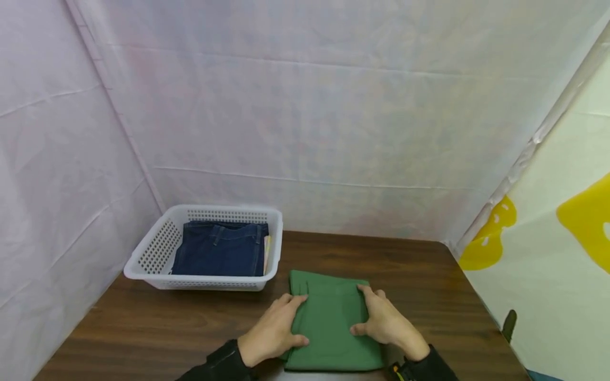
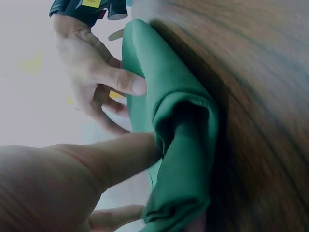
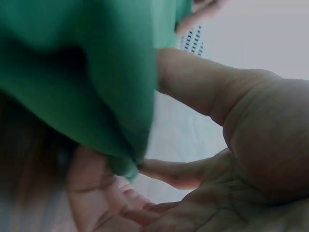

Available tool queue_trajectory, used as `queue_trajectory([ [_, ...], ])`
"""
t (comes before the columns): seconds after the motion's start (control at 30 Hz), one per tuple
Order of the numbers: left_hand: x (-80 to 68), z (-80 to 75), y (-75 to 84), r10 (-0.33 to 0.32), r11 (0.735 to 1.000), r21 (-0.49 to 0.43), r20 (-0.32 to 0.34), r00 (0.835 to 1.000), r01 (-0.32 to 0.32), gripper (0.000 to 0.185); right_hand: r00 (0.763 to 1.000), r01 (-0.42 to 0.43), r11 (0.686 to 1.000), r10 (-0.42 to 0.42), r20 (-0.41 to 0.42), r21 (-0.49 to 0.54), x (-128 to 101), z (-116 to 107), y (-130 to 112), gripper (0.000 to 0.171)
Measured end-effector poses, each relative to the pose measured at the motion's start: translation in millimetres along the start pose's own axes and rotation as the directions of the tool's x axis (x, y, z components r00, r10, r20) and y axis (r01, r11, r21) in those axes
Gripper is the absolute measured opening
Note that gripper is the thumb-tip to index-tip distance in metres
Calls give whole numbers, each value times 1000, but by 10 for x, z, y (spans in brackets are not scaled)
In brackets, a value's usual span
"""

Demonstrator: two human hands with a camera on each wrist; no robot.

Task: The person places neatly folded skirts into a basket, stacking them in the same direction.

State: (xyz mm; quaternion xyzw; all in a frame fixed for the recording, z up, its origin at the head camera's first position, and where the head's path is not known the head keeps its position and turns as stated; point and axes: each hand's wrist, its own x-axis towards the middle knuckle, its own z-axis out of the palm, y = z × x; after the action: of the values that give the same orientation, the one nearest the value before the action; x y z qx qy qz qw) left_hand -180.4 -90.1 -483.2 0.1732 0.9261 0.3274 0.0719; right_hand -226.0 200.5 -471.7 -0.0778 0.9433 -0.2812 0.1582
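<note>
Green garment (image 1: 330, 320) between both hands (image 1: 333, 325)

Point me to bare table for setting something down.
Free: the table right of the green folded cloth up to the yellow-print wall, and front-left below the white basket. Crowded: the gap between basket and cloth, and around both hands.
</note>
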Motion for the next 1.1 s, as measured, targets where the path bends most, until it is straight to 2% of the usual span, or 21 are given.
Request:
queue_trajectory([
  [0.23, 14, 57, 21, 22, 1000, -8, 19, 1000, -22, 94, 999, 39, 999, -39, -15, 23, 13, 56, -19, 118],
  [0.37, 12, 69, 8, 23, 1000, -22, 52, 998, -22, 91, 996, 84, 994, -85, 5, 72, 9, 39, 13, 115],
  [0.47, 19, 56, 2, 10, 999, -31, 84, 996, -8, 86, 990, 126, 985, -132, 43, 119, 12, -1, 48, 106],
  [0.57, 36, 25, 1, 10, 999, -39, 109, 994, -6, 81, 969, 213, 964, -229, 91, 157, 17, -57, 104, 90],
  [0.67, 36, 9, -13, 19, 999, -47, 120, 993, -14, 75, 934, 299, 933, -329, 137, 202, 20, -84, 161, 72],
  [0.73, 35, 10, -19, 20, 999, -44, 120, 993, -14, 71, 919, 324, 918, -363, 154, 227, 17, -87, 186, 62],
  [0.83, 33, 19, -27, 10, 999, -41, 123, 992, -5, 66, 916, 305, 912, -360, 177, 275, 14, -91, 206, 54],
  [0.97, 39, 14, -37, 3, 998, -55, 134, 991, 5, 64, 930, 244, 915, -315, 190, 320, 13, -91, 214, 51],
  [1.1, 56, -18, -50, 34, 998, -51, 130, 991, -27, 63, 940, 220, 919, -290, 181, 328, 25, -100, 200, 49],
])
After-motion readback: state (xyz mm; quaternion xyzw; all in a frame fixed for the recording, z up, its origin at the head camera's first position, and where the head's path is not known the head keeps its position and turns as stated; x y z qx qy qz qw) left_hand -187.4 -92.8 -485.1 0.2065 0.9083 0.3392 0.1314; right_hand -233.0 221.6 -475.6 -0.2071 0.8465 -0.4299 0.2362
